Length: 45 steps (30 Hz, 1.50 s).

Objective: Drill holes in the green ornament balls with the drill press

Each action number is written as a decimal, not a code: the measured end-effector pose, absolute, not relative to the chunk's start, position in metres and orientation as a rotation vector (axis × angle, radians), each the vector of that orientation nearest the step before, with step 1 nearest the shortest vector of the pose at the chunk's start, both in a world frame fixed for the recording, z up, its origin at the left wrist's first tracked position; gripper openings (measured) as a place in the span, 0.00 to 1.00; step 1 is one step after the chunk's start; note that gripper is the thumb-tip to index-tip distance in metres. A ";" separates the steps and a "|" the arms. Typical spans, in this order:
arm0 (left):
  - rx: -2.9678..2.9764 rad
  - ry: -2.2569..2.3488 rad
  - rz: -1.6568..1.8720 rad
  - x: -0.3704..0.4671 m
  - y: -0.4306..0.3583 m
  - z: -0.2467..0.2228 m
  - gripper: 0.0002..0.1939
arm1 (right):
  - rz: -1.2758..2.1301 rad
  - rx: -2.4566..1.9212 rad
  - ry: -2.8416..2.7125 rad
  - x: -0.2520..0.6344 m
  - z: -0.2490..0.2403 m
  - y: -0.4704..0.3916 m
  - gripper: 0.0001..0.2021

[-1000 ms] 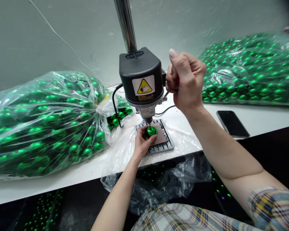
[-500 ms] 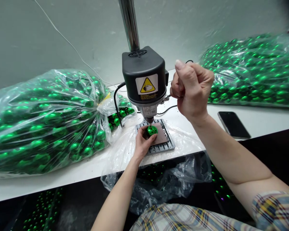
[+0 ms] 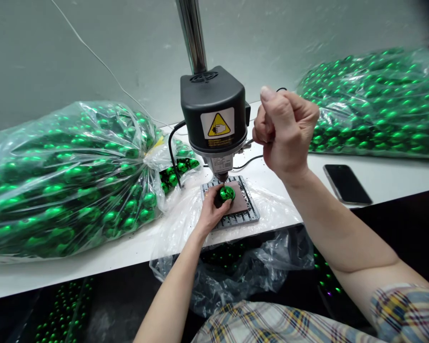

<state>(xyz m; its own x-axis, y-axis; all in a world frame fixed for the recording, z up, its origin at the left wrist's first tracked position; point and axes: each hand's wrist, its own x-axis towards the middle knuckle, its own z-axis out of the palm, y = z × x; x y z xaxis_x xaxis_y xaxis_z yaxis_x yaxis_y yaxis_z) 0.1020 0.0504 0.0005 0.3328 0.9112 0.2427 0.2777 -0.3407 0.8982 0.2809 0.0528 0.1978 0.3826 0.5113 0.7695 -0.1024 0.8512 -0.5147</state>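
On the tabletop (image 3: pixel 275 171), beneath the drill press (image 3: pixel 214 114), the green ball (image 3: pixel 228 193) sits over a pinkish pad (image 3: pixel 240 199) on the slotted base plate (image 3: pixel 241 220). Left-hand grip (image 3: pixel 214 206): fingers and thumb grasping the ball's side. Right-hand grip (image 3: pixel 286 131): clenched, apparently around the lever (image 3: pixel 249 142), though the fingers cover its end. Bit contact with the ball cannot be confirmed.

Risks, as judged: no clamp is visible, so a loose left hold could let the round ball spin or skid; off-centre pressure could crack it; bare fingers close to the chuck (image 3: pixel 222 177) could be struck if it slips.
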 end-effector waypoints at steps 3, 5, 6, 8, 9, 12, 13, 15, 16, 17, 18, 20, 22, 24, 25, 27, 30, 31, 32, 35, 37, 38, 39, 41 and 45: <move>1.802 1.059 1.050 0.105 0.049 -0.003 0.30 | 0.384 -0.474 -1.128 0.281 0.198 0.052 0.26; 1.753 1.049 1.084 0.106 0.049 -0.006 0.32 | 0.370 -0.473 -1.132 0.281 0.197 0.054 0.27; 1.730 1.045 1.095 0.105 0.050 -0.007 0.32 | 0.368 -0.458 -1.133 0.281 0.197 0.054 0.27; 1.709 1.038 1.101 0.104 0.051 -0.010 0.32 | 0.370 -0.435 -1.141 0.282 0.196 0.056 0.27; 1.709 1.033 1.101 0.104 0.051 -0.011 0.32 | 0.371 -0.440 -1.148 0.282 0.196 0.056 0.26; 1.723 1.027 1.111 0.103 0.052 -0.011 0.32 | 0.362 -0.457 -1.151 0.282 0.197 0.055 0.27; 1.734 1.032 1.116 0.103 0.052 -0.010 0.32 | 0.362 -0.456 -1.150 0.282 0.198 0.055 0.27; 1.772 1.051 1.119 0.104 0.050 -0.008 0.31 | 0.365 -0.463 -1.153 0.282 0.198 0.054 0.27; 1.791 1.061 1.116 0.105 0.050 -0.006 0.31 | 0.361 -0.474 -1.157 0.282 0.197 0.053 0.27; 1.804 1.069 1.116 0.105 0.049 -0.005 0.31 | 0.353 -0.491 -1.161 0.282 0.196 0.053 0.28; 1.810 1.073 1.115 0.106 0.048 -0.004 0.31 | 0.343 -0.503 -1.162 0.282 0.195 0.052 0.28; 1.803 1.069 1.112 0.106 0.048 -0.003 0.31 | 0.317 -0.497 -1.153 0.281 0.190 0.051 0.28; 1.788 1.066 1.114 0.105 0.048 -0.003 0.31 | 0.300 -0.469 -1.134 0.280 0.185 0.048 0.28; 1.788 1.067 1.116 0.105 0.049 -0.004 0.31 | 0.296 -0.458 -1.116 0.279 0.181 0.044 0.28; 1.792 1.067 1.117 0.105 0.049 -0.005 0.31 | 0.297 -0.462 -1.110 0.278 0.179 0.042 0.29; 1.795 1.063 1.120 0.105 0.049 -0.005 0.31 | 0.304 -0.485 -1.108 0.277 0.177 0.038 0.30; 1.776 1.064 1.126 0.106 0.048 -0.004 0.30 | 0.300 -0.498 -1.111 0.276 0.174 0.033 0.30; 1.766 1.068 1.129 0.106 0.047 -0.003 0.30 | 0.295 -0.489 -1.113 0.276 0.172 0.033 0.29; 1.754 1.073 1.133 0.106 0.047 -0.002 0.30 | 0.289 -0.476 -1.114 0.277 0.171 0.033 0.28; 1.719 1.080 1.138 0.107 0.046 0.000 0.30 | 0.280 -0.444 -1.121 0.278 0.166 0.034 0.27; 1.715 1.079 1.136 0.107 0.046 0.000 0.30 | 0.285 -0.414 -1.130 0.278 0.164 0.034 0.27; 1.717 1.080 1.138 0.107 0.046 -0.001 0.30 | 0.286 -0.391 -1.137 0.277 0.163 0.035 0.26; 1.721 1.084 1.141 0.107 0.047 -0.001 0.31 | 0.284 -0.366 -1.144 0.277 0.161 0.035 0.26; 1.732 1.093 1.141 0.107 0.047 -0.002 0.31 | 0.261 -0.323 -1.148 0.276 0.158 0.036 0.25; 1.771 1.099 1.120 0.107 0.046 -0.001 0.31 | 0.170 -0.310 -1.145 0.277 0.148 0.038 0.27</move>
<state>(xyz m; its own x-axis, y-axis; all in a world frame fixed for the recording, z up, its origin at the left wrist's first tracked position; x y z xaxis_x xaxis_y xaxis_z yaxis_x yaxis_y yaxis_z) 0.1074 0.0461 -0.0013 0.2463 0.9273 0.2819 0.2648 -0.3442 0.9008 0.2765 0.0379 0.1476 0.4068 0.2896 0.8664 0.0250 0.9446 -0.3274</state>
